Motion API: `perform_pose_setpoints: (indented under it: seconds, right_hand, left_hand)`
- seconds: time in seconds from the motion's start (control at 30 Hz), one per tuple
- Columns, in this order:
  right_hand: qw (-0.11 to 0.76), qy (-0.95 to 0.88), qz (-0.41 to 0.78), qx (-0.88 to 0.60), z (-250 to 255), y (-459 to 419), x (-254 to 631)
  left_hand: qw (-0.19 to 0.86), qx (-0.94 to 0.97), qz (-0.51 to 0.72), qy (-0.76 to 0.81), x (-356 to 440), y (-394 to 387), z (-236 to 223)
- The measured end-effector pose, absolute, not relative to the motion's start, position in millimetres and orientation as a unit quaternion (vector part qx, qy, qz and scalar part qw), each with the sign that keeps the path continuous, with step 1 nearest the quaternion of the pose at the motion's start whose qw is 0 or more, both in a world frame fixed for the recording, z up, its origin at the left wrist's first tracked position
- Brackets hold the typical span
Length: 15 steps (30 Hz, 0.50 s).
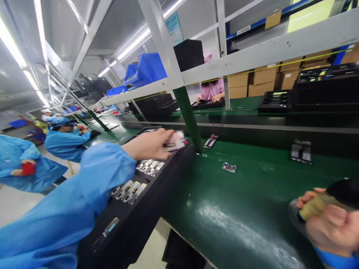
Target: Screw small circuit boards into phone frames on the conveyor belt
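Observation:
My left hand (150, 145), in a blue sleeve, reaches out over a black tray (146, 194) at the bench's left end. Its fingers are pinched on a small white, pinkish piece (176, 141), blurred by motion. The tray holds rows of several small metallic parts (150, 167). My right hand (331, 220) is at the lower right, closed round a dark round object with a tan band (318, 205) wrapped on it.
A green conveyor bench (241, 201) carries a small circuit board (229, 167), a phone-like part (211, 141) and another part (301, 151). A green post (188, 119) rises beside the tray. People in blue coats work at left; one in pink sits behind. Black trays and cardboard boxes line the back.

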State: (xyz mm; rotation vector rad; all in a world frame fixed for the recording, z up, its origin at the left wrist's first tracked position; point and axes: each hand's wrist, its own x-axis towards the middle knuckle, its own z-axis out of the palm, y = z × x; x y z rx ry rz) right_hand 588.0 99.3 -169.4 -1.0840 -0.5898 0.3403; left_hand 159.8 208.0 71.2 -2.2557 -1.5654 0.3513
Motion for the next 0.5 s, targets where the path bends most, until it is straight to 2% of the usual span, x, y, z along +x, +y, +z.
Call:
perform_pose_setpoints:
  seconds: [0.13, 0.23, 0.37, 0.5]
  right_hand:
    - [0.793, -0.327, 0.108, -0.502, -167.6, 100.0, 585.9]
    - [0.79, -0.337, 0.108, -0.5, -168.6, 100.9, 588.6]
    - [0.789, -0.345, 0.101, -0.499, -169.3, 100.8, 590.4]
    - [0.784, -0.34, 0.108, -0.508, -168.3, 97.3, 587.5]
  left_hand:
    - [0.049, -0.901, 0.142, -0.407, 294.1, 193.7, 6.7]
    - [-0.009, -0.909, 0.158, -0.385, 365.1, 188.8, -52.4]
    - [-0.018, -0.897, 0.133, -0.421, 408.9, 166.9, -108.7]
    - [-0.014, -0.876, 0.124, -0.466, 425.5, 127.2, -131.8]
